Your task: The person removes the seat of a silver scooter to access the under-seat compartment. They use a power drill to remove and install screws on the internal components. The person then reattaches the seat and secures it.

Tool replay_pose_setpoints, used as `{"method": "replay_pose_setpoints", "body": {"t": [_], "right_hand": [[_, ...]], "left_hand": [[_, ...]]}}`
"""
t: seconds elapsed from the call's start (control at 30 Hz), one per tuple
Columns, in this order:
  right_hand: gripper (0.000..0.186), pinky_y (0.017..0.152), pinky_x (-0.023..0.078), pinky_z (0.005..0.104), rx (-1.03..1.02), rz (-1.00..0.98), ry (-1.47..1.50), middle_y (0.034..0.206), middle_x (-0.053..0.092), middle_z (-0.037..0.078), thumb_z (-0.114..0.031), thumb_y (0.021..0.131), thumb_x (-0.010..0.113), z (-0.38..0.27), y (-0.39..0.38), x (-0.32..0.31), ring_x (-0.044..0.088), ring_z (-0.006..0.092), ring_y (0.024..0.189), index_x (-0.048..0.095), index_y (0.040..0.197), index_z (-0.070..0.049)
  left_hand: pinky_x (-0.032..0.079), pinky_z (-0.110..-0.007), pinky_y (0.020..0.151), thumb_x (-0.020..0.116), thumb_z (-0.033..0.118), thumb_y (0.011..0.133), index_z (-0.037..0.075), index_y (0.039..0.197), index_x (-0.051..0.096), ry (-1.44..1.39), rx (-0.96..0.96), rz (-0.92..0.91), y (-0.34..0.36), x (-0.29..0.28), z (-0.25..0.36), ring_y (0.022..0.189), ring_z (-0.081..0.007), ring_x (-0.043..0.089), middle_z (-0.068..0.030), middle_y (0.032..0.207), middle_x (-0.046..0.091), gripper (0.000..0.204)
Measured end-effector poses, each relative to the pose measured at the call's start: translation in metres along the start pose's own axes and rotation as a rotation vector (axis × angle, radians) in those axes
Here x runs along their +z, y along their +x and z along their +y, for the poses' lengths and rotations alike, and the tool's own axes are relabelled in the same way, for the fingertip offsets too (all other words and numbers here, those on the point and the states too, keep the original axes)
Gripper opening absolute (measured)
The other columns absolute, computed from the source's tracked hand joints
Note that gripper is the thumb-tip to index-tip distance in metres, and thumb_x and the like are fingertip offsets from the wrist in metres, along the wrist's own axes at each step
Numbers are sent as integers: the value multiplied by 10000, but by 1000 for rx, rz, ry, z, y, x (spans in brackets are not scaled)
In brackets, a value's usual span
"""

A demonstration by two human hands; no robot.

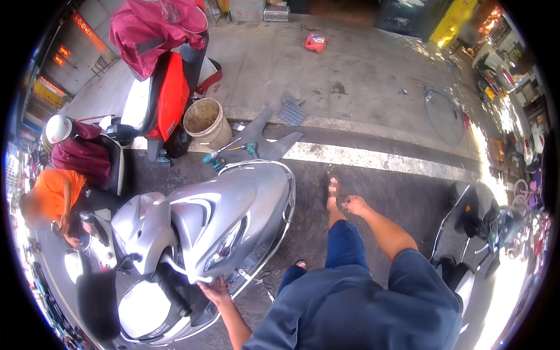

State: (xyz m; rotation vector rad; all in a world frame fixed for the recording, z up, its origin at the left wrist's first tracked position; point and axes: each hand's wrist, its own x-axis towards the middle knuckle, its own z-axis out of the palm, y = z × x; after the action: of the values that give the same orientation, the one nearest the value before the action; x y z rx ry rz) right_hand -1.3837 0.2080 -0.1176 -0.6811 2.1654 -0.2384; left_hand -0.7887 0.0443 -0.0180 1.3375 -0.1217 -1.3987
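A silver scooter [201, 213] stands at the left, its front body panel pointing toward the far side. Beside the headlight [228, 245], my left hand [217, 290] is closed at the panel's lower edge, with some fingertips hidden under it. My right hand [354, 204] hangs in the air above the asphalt, near my sandalled foot [333, 189]. Its fingers are loosely bent and apart, and I see nothing in them. A teal cordless drill [214, 158] and a second teal power tool [251, 149] lie just beyond the scooter's front.
A beige bucket [208, 123] and a red scooter [172, 96] stand far left. Dark plastic panels [265, 137] lie by the white line [373, 160]. A person in orange [55, 192] is at the left. Another scooter [461, 233] stands right; a red jug [315, 42] lies beyond.
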Motion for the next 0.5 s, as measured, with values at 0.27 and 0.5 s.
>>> {"method": "replay_pose_setpoints", "body": {"t": [0.27, 0.5], "right_hand": [[410, 931, 491, 436, -148, -70, -289, 1133, 670, 178, -430, 847, 617, -46, 377, -23, 626, 360, 1081, 691, 1082, -102], [460, 979, 471, 466, -91, -137, -321, 1238, 623, 193, -388, 856, 631, -121, 695, -40, 586, 378, 1153, 615, 1191, -72]], "left_hand": [[452, -458, 972, 345, 590, 990, 20, 1408, 385, 615, 418, 384, 6, 19, -5, 1179, -332, 526, -175, 1324, 499, 708], [441, -460, 991, 333, 592, 992, 24, 1418, 380, 830, 493, 826, 96, 152, -35, 1198, -329, 518, -173, 1348, 487, 712]]}}
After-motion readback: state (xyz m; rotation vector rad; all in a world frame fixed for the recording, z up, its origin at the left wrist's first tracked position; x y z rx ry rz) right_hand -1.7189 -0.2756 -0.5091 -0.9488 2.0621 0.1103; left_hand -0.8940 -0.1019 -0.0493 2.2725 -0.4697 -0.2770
